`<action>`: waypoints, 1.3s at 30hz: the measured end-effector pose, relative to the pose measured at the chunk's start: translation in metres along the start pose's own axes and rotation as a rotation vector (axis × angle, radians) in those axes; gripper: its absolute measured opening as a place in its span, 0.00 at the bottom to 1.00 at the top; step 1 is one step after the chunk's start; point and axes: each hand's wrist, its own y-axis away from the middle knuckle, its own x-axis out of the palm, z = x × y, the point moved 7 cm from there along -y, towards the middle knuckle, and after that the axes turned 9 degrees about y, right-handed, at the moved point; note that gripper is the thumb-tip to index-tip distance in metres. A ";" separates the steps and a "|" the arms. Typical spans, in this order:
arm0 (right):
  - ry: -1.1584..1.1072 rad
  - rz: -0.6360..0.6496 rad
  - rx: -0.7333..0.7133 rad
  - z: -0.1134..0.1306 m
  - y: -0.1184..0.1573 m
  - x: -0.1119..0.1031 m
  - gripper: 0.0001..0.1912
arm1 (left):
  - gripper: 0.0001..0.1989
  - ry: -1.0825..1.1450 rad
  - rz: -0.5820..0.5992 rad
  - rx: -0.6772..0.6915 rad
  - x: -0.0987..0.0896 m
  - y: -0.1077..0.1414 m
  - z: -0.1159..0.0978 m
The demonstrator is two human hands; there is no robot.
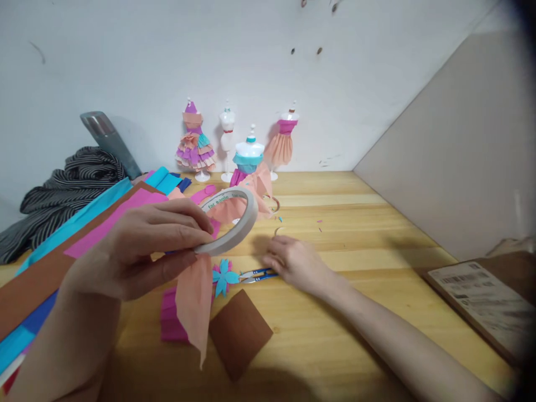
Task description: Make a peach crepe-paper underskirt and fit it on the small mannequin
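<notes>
The person's left hand point(142, 245) is clamping a roll of masking tape point(250, 215) between thumb and fingers at its near left edge, and is holding it up over the table point(355, 223), so that it is showing just beyond the turquoise paper flower point(225, 277). A peach crepe-paper piece point(195, 312) is hanging below that grip, to the left of the flower (whether the fingers are pinching it or the tape is holding it, one cannot tell). The right hand point(293, 259) is resting to the right of the flower with its fingers curled together, close by the handles of the blue-handled snips point(259, 274); whether its grip is closing on anything, one cannot tell.

The roll is probably being light and stiff, its firm core suiting a pinch on the rim, clear of the sticky edge. The peach piece is looking limp and thin, likely tearing or creasing easily, so a gentle hold at its upper edge is seeming safest. A brown paper square point(242, 335) is lying nearer the person than the flower, and a magenta paper piece point(172, 318) is lying to its left. Well beyond the flower, miniature dress forms point(281, 146) are standing by the wall.
</notes>
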 end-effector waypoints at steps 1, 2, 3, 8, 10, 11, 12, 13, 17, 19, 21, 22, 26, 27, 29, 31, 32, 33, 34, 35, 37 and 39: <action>0.046 -0.038 0.156 -0.016 -0.002 0.001 0.11 | 0.06 -0.002 -0.005 0.000 0.000 0.000 -0.001; 0.075 -0.067 0.265 -0.028 -0.003 0.003 0.12 | 0.06 0.002 -0.006 0.001 0.000 0.000 -0.002; 0.085 -0.079 0.319 -0.037 -0.005 0.007 0.13 | 0.06 0.008 0.003 0.003 0.001 -0.001 -0.004; 0.004 -0.033 0.331 -0.075 -0.017 0.021 0.09 | 0.08 0.021 0.029 -0.031 0.006 0.001 -0.007; -0.019 -0.052 0.381 -0.102 -0.016 0.011 0.09 | 0.09 0.021 0.032 -0.029 0.008 0.001 -0.009; -0.018 -0.077 0.425 -0.118 -0.014 0.003 0.09 | 0.09 0.019 0.041 -0.023 0.008 0.001 -0.010; -0.011 -0.105 0.469 -0.136 -0.010 -0.005 0.10 | 0.10 0.015 0.050 -0.019 0.009 0.001 -0.011; -0.003 -0.129 0.514 -0.153 -0.006 -0.012 0.11 | 0.10 0.012 0.057 -0.014 0.010 0.001 -0.012; -0.008 -0.110 0.538 -0.200 0.005 -0.017 0.10 | 0.08 0.029 0.066 0.009 0.013 -0.001 -0.014; -0.040 -0.068 0.459 -0.204 0.007 -0.008 0.09 | 0.08 0.033 0.072 0.013 0.015 -0.001 -0.013; -0.074 -0.036 0.378 -0.201 0.009 0.001 0.11 | 0.08 0.030 0.084 0.013 0.018 -0.001 -0.011; -0.086 -0.027 0.349 -0.199 0.011 0.005 0.11 | 0.09 0.029 0.084 0.012 0.018 -0.001 -0.010; -0.089 -0.047 0.347 -0.192 0.017 0.014 0.08 | 0.09 0.038 0.092 0.002 0.019 -0.001 -0.006; -0.082 -0.065 0.364 -0.190 0.017 0.015 0.11 | 0.09 0.042 0.095 -0.004 0.020 -0.001 -0.005; -0.071 -0.101 0.404 -0.184 0.011 0.017 0.15 | 0.09 0.050 0.097 -0.011 0.020 -0.002 -0.004; -0.067 -0.130 0.451 -0.176 -0.001 0.019 0.18 | 0.09 0.048 0.096 -0.013 0.019 -0.003 -0.002; -0.065 -0.142 0.473 -0.171 -0.009 0.020 0.19 | 0.09 0.045 0.098 -0.013 0.020 -0.003 -0.002; -0.065 -0.144 0.489 -0.165 -0.018 0.022 0.19 | 0.09 0.040 0.101 -0.016 0.020 -0.003 -0.001; -0.065 -0.135 0.501 -0.158 -0.028 0.025 0.19 | 0.09 0.035 0.103 -0.023 0.020 -0.003 -0.001; -0.067 -0.119 0.512 -0.152 -0.037 0.029 0.20 | 0.09 0.032 0.106 -0.032 0.020 -0.003 0.000; -0.071 -0.077 0.520 -0.139 -0.054 0.037 0.16 | 0.09 0.039 0.109 -0.048 0.021 -0.002 0.000; -0.078 -0.048 0.518 -0.129 -0.066 0.042 0.16 | 0.08 0.051 0.104 -0.048 0.021 -0.002 -0.001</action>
